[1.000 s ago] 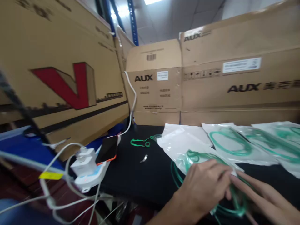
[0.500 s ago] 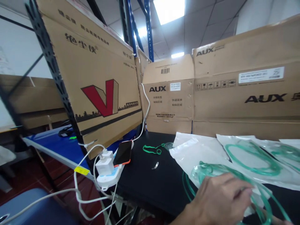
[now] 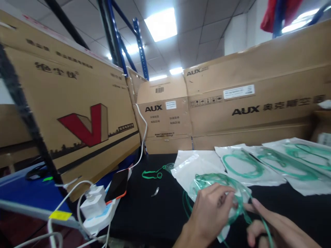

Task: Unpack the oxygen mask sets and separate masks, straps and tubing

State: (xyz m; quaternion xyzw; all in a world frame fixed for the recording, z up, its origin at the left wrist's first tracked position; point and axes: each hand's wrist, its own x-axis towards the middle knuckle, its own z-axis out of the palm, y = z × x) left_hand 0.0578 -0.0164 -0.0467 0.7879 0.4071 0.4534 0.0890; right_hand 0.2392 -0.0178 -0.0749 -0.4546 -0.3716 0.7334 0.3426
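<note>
A bundle of translucent green plastic tubing (image 3: 214,178) lies partly over a white pouch (image 3: 195,167) at the front of the black table. My left hand (image 3: 210,208) is closed on the bundle's near side, fingers curled and partly hiding it. To its right, my right hand (image 3: 274,220) grips a strand of the same tubing, which runs down past its fingers. Loose loops hang left of the left hand. Beyond them lie a green elastic strap (image 3: 152,175) and a small shiny metal strip (image 3: 155,192).
Several white pouches with coiled green tubing (image 3: 243,163) lie along the right. A phone (image 3: 117,186) rests by a power strip (image 3: 99,217) with white plugs and cables at the left. Cardboard panels (image 3: 165,117) wall the table's back and left side.
The view has swung to the right, bringing more pouches in. My right hand, barely visible before at the lower edge, now shows beside the left with tubing in its fingers.
</note>
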